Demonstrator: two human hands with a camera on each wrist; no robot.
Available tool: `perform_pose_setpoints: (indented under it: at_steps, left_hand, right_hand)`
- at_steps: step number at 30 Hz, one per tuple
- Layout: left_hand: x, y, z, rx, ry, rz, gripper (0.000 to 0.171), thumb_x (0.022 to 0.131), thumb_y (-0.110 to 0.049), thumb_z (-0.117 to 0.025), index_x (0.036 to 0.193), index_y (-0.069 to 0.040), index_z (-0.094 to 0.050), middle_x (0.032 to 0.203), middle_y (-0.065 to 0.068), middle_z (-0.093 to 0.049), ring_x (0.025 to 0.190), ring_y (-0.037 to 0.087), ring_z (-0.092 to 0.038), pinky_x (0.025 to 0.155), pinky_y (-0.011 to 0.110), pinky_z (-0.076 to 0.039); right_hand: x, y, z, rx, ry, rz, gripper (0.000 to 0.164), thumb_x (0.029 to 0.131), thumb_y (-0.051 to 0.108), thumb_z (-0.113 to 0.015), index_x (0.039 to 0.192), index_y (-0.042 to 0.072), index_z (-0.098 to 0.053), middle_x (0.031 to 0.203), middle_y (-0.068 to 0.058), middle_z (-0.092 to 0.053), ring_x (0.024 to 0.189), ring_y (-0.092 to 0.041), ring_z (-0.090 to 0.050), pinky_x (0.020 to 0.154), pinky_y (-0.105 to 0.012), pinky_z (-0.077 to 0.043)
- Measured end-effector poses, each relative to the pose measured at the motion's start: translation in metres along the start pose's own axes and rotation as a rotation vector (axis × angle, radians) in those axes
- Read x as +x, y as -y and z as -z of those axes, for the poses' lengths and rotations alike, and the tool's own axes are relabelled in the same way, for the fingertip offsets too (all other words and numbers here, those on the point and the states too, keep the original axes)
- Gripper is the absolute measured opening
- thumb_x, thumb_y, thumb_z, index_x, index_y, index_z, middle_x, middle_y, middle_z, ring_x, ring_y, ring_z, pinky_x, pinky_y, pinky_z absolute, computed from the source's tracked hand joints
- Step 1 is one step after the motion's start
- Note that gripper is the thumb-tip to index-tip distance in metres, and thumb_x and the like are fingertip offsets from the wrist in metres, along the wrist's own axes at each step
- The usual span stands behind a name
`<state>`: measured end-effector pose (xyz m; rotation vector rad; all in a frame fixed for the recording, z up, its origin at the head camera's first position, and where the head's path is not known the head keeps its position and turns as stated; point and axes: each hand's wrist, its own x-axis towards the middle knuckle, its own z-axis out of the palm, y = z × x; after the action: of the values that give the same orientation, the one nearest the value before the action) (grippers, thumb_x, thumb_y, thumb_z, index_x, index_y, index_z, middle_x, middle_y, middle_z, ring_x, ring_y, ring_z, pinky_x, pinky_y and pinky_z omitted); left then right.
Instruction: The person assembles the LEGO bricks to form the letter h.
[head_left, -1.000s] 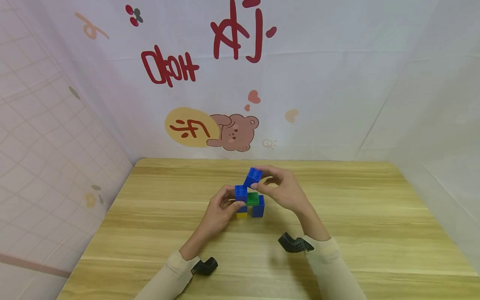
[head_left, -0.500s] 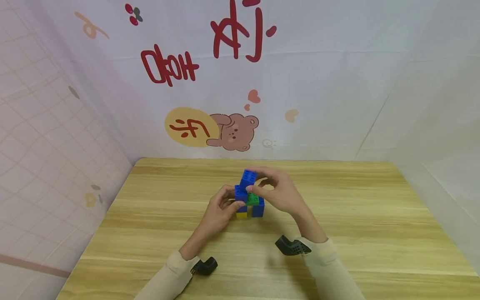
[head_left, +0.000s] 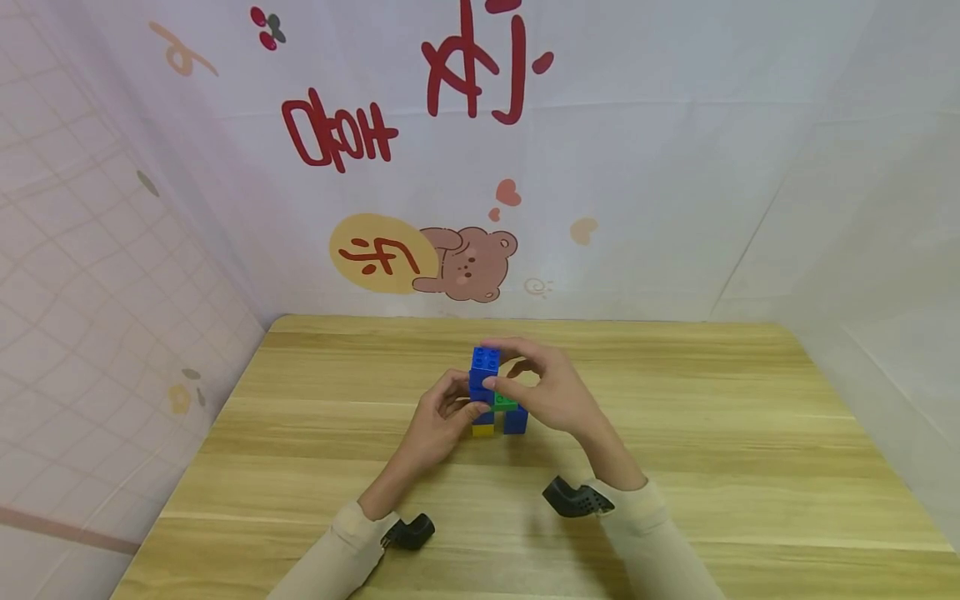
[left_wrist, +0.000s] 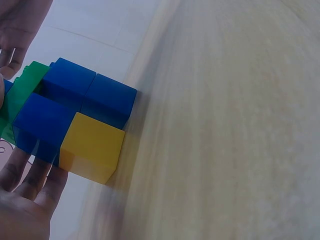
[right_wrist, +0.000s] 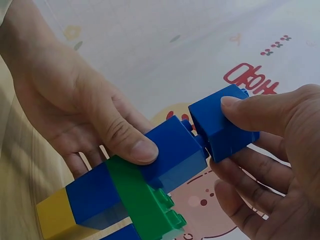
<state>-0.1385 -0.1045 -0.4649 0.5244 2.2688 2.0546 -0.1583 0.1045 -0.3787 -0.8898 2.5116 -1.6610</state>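
Note:
A small structure of toy building bricks stands on the table. Its left column has a yellow brick (left_wrist: pixel 92 147) at the bottom, a blue brick above it, then a green brick (right_wrist: pixel 142 200) that bridges to a second blue column (head_left: pixel 515 421). On the green one sits another blue brick (right_wrist: pixel 175 155). My left hand (head_left: pixel 438 421) grips this column, thumb across the upper blue brick. My right hand (head_left: pixel 540 387) pinches a loose blue brick (right_wrist: pixel 225 122) between thumb and fingers. That brick is tilted over the top studs, its lower edge right at them.
The wooden table (head_left: pixel 712 433) spreads around the bricks. Behind it hangs a pale printed cloth (head_left: pixel 637 167) with a bear and red lettering. A black device (head_left: pixel 408 532) is at the left cuff, and another black device (head_left: pixel 577 498) at the right cuff.
My right hand has moved left and slightly down, bringing its blue brick over the left column's top. The left hand stays in place on the column.

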Motion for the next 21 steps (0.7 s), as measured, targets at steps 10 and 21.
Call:
perform_pose_setpoints:
  at_steps: [10, 21]
  left_hand:
    - [-0.0001, 0.0005, 0.0004, 0.001, 0.003, 0.009, 0.029, 0.099, -0.018, -0.069, 0.126, -0.019, -0.059, 0.122, 0.009, -0.068, 0.118, 0.03, -0.063, 0.104, 0.028, -0.054]
    - [0.0007, 0.0012, -0.0001, -0.004, 0.007, -0.011, 0.029, 0.099, -0.017, -0.068, 0.126, -0.02, -0.058, 0.122, 0.008, -0.067, 0.117, 0.027, -0.064, 0.102, 0.028, -0.055]
  right_hand:
    - [0.0006, -0.0014, -0.0017, -0.04, 0.025, 0.011, 0.043, 0.097, 0.019, -0.073, 0.139, 0.023, -0.065, 0.133, 0.0, -0.069, 0.112, -0.018, -0.064, 0.09, -0.033, -0.059]
    - [0.0016, -0.0013, -0.0053, -0.075, 0.028, 0.041, 0.043, 0.097, 0.014, -0.072, 0.138, 0.022, -0.065, 0.132, 0.0, -0.07, 0.106, -0.019, -0.066, 0.088, -0.034, -0.06]
